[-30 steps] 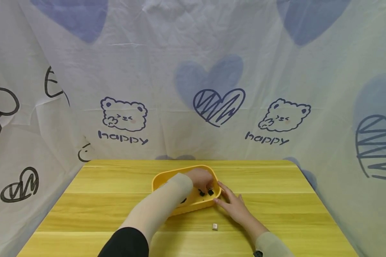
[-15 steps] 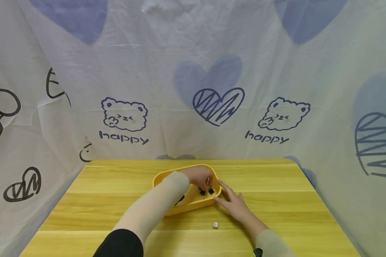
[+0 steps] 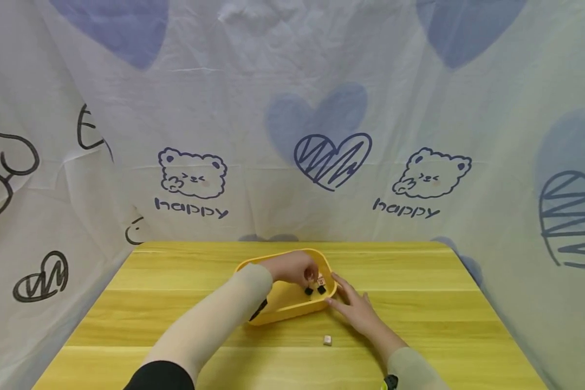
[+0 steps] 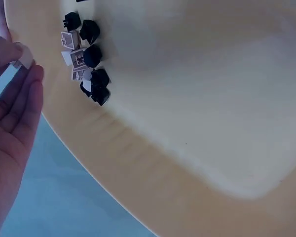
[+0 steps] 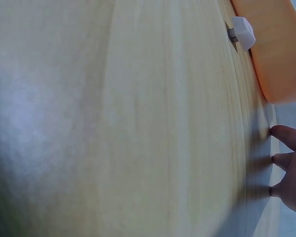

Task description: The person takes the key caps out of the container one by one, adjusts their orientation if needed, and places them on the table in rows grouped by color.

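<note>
My left hand (image 3: 294,267) reaches into a yellow plastic bin (image 3: 292,313) at its right end. Between thumb and fingertips it pinches a small white keycap-like piece (image 4: 25,56), raised near the bin wall. Several black pieces (image 4: 92,56) and white pieces (image 4: 69,39) of similar size lie clustered on the bin floor beside that wall. My right hand (image 3: 358,314) rests at the bin's right end, thumb and fingers spread and fairly straight against the outside. One more white piece (image 5: 243,33), with a grey stem, lies on the table in front of the bin.
The wooden table (image 3: 175,325) extends around the bin, and a printed cloth (image 3: 273,124) hangs along its back and sides. My left forearm (image 3: 219,314) crosses over the bin's left part and hides some of it.
My left hand and forearm have shifted slightly left within the bin, showing more of the pieces at its right end. My right hand stays at the bin's end.
</note>
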{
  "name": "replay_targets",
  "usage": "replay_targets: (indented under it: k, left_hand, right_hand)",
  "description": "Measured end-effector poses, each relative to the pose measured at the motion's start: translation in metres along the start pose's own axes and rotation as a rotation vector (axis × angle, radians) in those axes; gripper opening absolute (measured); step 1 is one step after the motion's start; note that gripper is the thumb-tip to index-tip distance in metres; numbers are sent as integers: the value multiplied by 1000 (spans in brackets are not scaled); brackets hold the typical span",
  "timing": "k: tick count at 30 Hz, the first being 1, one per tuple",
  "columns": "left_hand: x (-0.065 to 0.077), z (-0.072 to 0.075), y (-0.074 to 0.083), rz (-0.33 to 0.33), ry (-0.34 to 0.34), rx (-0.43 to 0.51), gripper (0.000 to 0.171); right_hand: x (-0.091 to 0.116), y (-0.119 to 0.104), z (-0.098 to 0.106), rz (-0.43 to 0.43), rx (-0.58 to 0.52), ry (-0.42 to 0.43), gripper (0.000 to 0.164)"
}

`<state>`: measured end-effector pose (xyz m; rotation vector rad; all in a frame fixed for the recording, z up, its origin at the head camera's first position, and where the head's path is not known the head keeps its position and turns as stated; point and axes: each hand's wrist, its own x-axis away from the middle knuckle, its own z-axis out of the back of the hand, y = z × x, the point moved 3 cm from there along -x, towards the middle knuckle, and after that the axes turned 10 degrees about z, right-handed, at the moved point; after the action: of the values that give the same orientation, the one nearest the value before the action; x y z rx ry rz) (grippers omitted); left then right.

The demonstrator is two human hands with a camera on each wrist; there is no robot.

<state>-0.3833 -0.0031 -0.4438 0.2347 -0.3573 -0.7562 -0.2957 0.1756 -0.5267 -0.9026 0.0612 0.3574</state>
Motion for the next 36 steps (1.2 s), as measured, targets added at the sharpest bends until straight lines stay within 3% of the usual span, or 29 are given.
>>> replay_targets:
  k: [3, 10, 23, 36]
  left_hand:
    - [10, 2, 4, -12, 11, 40, 24]
    - [26, 4, 13, -112, 70, 142, 35]
    - [59, -9, 39, -198, 256, 178, 18]
    - [79, -40, 46, -174, 278, 320, 16]
  right_hand:
    - [0, 0, 0, 2, -1, -2, 70]
    - [-2, 0, 0, 15, 11, 7, 69]
    - [-1, 0, 0, 22, 10, 9, 71]
    - [-1, -1, -1, 21, 23, 4, 72]
